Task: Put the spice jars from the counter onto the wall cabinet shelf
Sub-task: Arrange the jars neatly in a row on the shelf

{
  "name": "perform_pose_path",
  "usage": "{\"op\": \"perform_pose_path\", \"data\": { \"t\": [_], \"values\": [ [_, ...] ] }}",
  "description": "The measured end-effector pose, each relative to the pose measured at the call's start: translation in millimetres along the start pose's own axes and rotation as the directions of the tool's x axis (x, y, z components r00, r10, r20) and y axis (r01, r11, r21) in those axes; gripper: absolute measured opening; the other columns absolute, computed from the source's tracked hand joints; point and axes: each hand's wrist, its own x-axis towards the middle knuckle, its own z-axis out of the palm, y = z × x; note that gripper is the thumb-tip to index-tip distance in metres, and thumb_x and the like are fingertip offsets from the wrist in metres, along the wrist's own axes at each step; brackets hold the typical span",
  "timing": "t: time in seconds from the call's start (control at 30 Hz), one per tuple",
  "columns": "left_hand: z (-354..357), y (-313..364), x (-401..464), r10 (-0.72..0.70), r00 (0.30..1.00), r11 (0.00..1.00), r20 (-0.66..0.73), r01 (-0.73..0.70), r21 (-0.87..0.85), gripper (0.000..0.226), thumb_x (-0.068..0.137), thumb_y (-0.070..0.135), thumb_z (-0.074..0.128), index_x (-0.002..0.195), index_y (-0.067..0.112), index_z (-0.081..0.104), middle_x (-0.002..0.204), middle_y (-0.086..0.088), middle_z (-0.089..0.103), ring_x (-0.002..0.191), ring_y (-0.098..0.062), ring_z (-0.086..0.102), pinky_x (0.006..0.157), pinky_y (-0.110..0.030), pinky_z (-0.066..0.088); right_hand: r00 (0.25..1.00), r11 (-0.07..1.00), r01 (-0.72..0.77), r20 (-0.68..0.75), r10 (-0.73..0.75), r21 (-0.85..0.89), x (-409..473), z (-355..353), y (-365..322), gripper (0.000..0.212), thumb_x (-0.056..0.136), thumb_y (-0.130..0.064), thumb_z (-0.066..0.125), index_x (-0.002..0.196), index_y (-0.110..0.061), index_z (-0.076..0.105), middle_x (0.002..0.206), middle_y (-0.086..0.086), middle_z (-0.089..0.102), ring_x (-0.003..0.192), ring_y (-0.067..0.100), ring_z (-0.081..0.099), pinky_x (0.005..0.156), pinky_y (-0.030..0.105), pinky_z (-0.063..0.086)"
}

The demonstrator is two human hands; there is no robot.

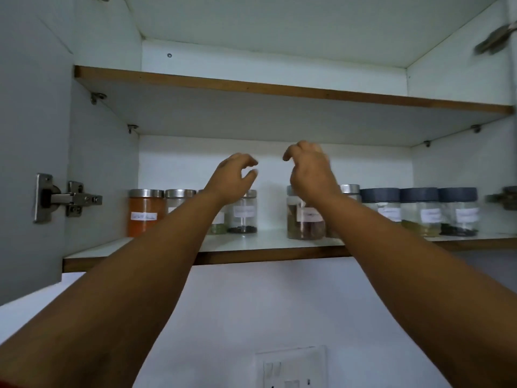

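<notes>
A row of labelled spice jars stands on the lower shelf [251, 245] of the open wall cabinet. At the left is a steel-lidded jar of orange powder [145, 212], then a pale jar [177, 201] and a jar with dark seeds [242, 214]. A jar of brown spice [306, 222] stands right of centre, and three jars with dark blue lids [418, 211] fill the right end. My left hand [233, 175] hovers above the seed jar, fingers curled and apart, holding nothing. My right hand [310, 169] is raised above the brown jar, fingers bent, empty.
The upper shelf [279, 89] holds nothing that I can see. The cabinet door [30, 135] hangs open at the left on a metal hinge [67, 198]. Below the cabinet is a white wall with a switch plate [291, 368]. A gap lies between the seed jar and the brown jar.
</notes>
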Motion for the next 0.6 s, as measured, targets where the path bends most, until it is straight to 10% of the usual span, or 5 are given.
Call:
{"op": "perform_pose_path", "data": {
  "t": [0.6],
  "values": [
    [55.9, 154.3, 22.4, -0.233, 0.948, 0.873, 0.218, 0.105, 0.476, 0.031, 0.096, 0.025, 0.054, 0.123, 0.013, 0.062, 0.125, -0.01, 0.061, 0.117, -0.025, 0.053, 0.098, -0.036, 0.046, 0.885, 0.997, 0.062, 0.464, -0.037, -0.038, -9.7, -57.0, 127.8, 0.041, 0.084, 0.006, 0.051, 0.115, -0.016, 0.066, 0.114, 0.008, 0.063, 0.093, 0.024, 0.061, 0.079, 0.032, 0.053]
  ]
}}
